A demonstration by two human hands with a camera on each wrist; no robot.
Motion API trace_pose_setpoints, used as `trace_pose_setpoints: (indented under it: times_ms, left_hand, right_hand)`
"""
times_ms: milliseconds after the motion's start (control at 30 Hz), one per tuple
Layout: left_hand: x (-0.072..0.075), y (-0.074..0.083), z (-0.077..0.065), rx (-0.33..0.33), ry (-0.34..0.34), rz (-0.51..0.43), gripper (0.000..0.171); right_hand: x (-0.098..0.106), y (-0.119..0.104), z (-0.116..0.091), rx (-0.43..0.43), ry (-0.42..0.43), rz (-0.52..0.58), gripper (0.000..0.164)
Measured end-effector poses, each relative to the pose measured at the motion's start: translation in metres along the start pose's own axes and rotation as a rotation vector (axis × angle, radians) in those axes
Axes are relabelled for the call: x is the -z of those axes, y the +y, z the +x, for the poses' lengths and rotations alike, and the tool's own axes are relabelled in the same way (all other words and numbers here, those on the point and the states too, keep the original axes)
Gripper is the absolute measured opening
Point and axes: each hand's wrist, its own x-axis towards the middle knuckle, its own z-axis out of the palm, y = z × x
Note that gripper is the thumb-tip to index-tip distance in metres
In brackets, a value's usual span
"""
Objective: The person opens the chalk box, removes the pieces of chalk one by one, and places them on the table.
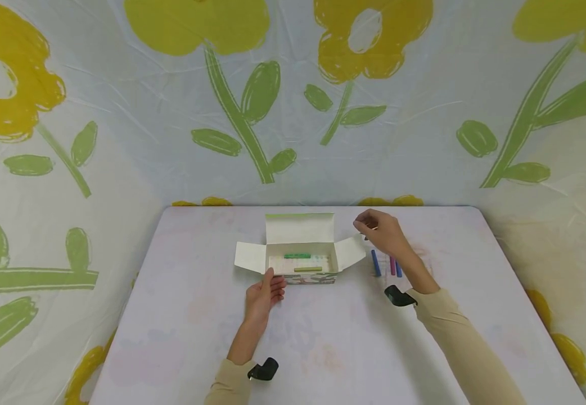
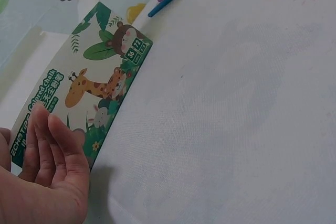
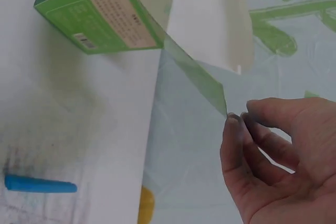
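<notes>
An open-topped chalk box (image 1: 310,278) stands on the table with its flaps folded out. Inside, a green chalk stick (image 1: 297,256) and a yellow-green chalk stick (image 1: 307,269) lie on a pale, speckled surface. My left hand (image 1: 260,298) holds the box at its front left corner, thumb by the rim and fingers against the printed front (image 2: 84,87). Beyond the right side flap (image 1: 350,252), my right hand (image 1: 381,230) is raised with loosely bent fingers and nothing between them. In the right wrist view its dusty fingertips (image 3: 233,124) appear right by the flap's edge.
To the right of the box, a blue chalk stick (image 1: 376,263), a magenta chalk stick (image 1: 392,265) and another blue chalk stick (image 1: 399,269) lie on the table. Smudges of chalk dust surround them. A flower-patterned sheet (image 1: 404,146) hangs behind the table's far edge.
</notes>
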Motion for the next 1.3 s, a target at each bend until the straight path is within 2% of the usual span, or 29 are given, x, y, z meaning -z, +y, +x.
trace_pose_setpoints:
  times_ms: [200,600,733,967,1300]
  left_hand:
    - [0.001,0.001,0.000,-0.002,-0.005,-0.006,0.056]
    - [0.001,-0.002,0.002,-0.010,-0.001,-0.005,0.054]
    - [0.001,-0.002,0.002,-0.018,-0.004,-0.004,0.056]
    - [0.000,-0.001,0.000,-0.007,0.004,-0.006,0.055]
    - [0.001,0.000,-0.001,-0.003,-0.015,-0.013,0.055]
  right_hand:
    - [-0.009,-0.016,0.003,0.071,-0.006,0.008,0.017]
    - [-0.042,-0.030,0.008,0.164,-0.164,0.065,0.012]
    - [-0.055,-0.031,0.008,0.170,-0.236,0.076,0.014]
    - [-0.076,-0.024,0.010,0.250,-0.396,0.114,0.020]
    - [-0.105,-0.022,0.010,0.327,-0.548,0.098,0.020]
